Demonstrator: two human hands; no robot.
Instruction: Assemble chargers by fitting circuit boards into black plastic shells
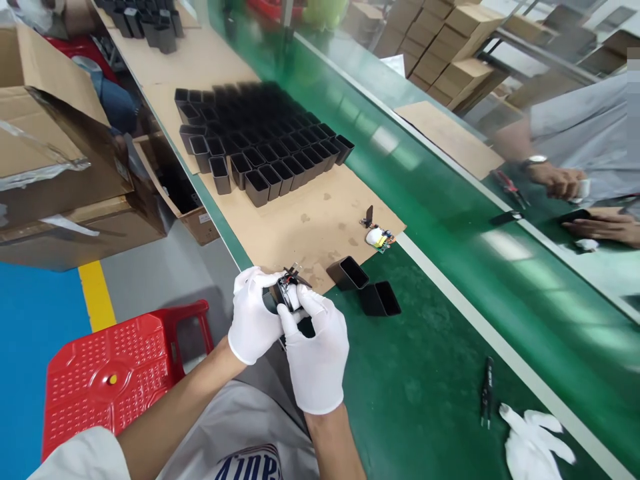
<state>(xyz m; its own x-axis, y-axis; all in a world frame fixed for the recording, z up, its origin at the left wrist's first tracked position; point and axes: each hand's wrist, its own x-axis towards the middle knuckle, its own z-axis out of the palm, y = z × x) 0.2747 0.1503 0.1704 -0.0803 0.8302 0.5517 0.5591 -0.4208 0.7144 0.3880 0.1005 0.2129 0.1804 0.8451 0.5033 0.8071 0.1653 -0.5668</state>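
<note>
Both hands wear white gloves and meet near the table's front edge. My left hand is closed around a small black housing from its left side. Thumb and fingers of my right hand pinch the white part and wires at the housing's opening. A black plate with metal prongs sticks out above the fingers. Beyond my right hand, two black housings lie on their sides, one on the cardboard edge and one on the green surface. A small circuit assembly rests at the cardboard's corner.
Rows of black housings stand on the cardboard sheet. Black tweezers and a white glove lie at the right. A red stool and cardboard boxes are at the left. Across the green belt, a person's hands hold a small part.
</note>
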